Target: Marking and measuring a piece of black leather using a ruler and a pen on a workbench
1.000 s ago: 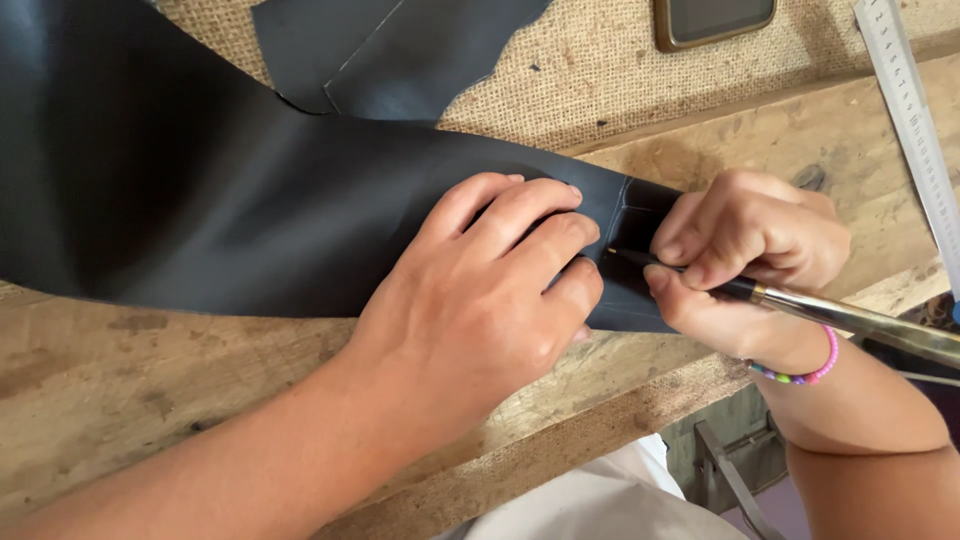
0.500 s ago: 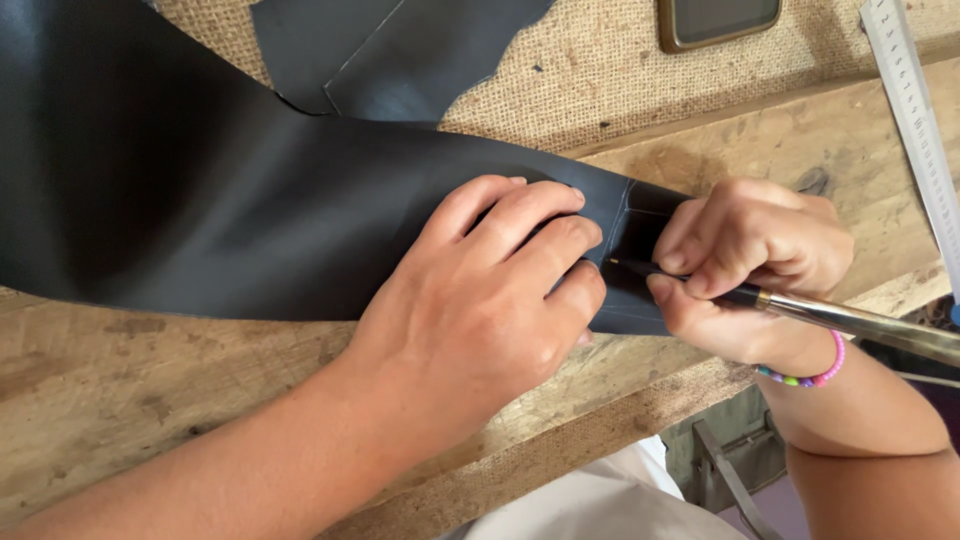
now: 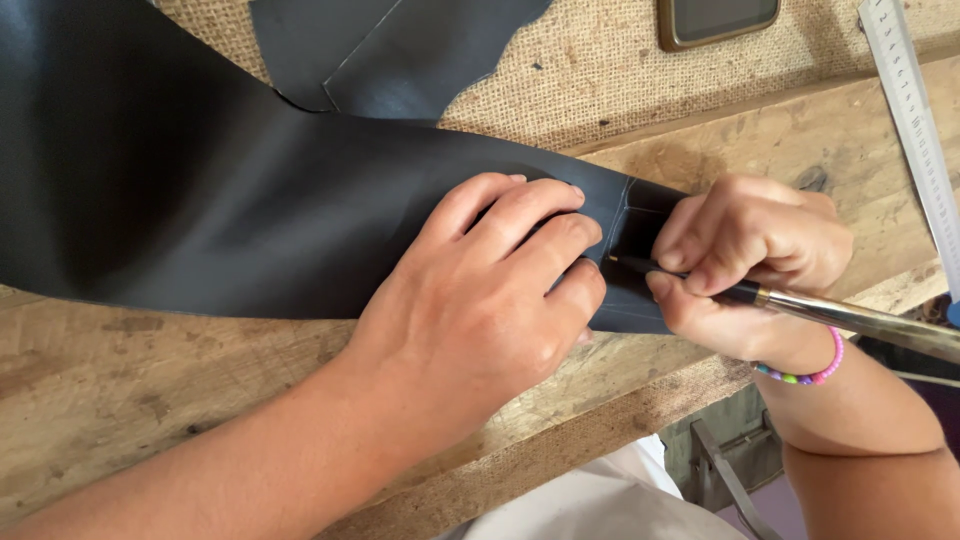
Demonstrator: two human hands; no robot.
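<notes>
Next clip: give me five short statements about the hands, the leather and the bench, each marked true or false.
1. The left hand presses flat on the black leather. True.
2. The right hand holds a pair of scissors. False: it holds a pen-like tool with a metal barrel.
3. The tool's tip touches the leather near the left fingertips. True.
4. A steel ruler lies across the leather. False: it lies on the wooden bench, apart from it.
5. The right wrist is bare. False: it wears a beaded bracelet.
</notes>
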